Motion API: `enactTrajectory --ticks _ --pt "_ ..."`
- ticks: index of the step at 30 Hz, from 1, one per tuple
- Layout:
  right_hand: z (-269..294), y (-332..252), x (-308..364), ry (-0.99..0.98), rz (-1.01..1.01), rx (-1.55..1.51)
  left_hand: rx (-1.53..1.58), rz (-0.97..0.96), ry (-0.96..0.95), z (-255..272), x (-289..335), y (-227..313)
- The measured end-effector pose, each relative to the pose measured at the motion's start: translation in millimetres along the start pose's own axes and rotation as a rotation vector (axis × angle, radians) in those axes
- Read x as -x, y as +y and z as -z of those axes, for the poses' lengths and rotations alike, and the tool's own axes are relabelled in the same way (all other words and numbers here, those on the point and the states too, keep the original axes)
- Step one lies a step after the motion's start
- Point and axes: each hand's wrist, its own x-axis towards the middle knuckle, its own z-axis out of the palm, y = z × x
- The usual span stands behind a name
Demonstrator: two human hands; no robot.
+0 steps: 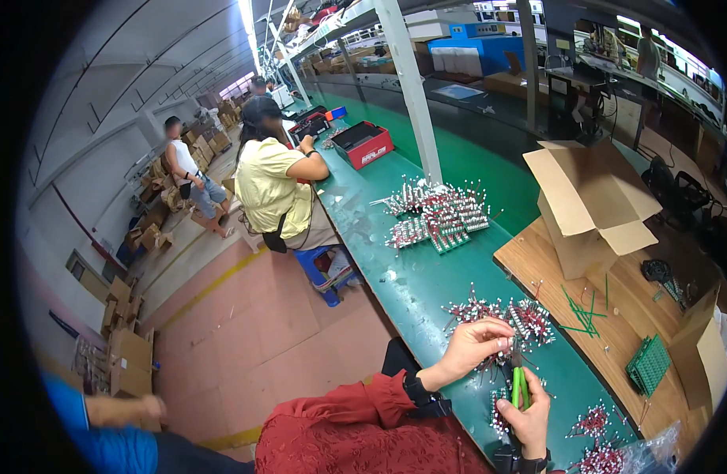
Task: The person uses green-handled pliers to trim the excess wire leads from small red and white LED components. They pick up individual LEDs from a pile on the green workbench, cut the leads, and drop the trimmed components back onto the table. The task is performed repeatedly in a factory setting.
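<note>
My right hand (529,419) is wrapped round green-handled pliers (520,385), their dark jaws pointing away from me. Just left of the jaws, my left hand (478,347) is closed in a pinch; whatever lies between its fingertips is too small to make out. Beneath and around both hands are circuit boards with red wires and white tips. One such bunch (531,320) lies beyond the pliers, another bunch (472,308) beyond my left hand. A small wired board (499,411) rests beside my right hand, partly covered by it.
Farther along the green bench (363,229) sits a large pile of wired boards (438,213) and a red bin (363,144). On the wooden board at right are an open carton (585,205), green strips (585,312) and green panels (648,365). A co-worker (273,178) sits at the bench.
</note>
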Motion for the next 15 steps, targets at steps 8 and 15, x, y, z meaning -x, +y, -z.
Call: enactTrajectory --ticks 8,15 --pt "10 15 0 -0.053 0.037 -0.037 -0.306 -0.196 -0.078 1 -3 6" --pt "4 5 2 -0.042 0.010 -0.047 -0.434 -0.334 -0.097 14 -4 17"
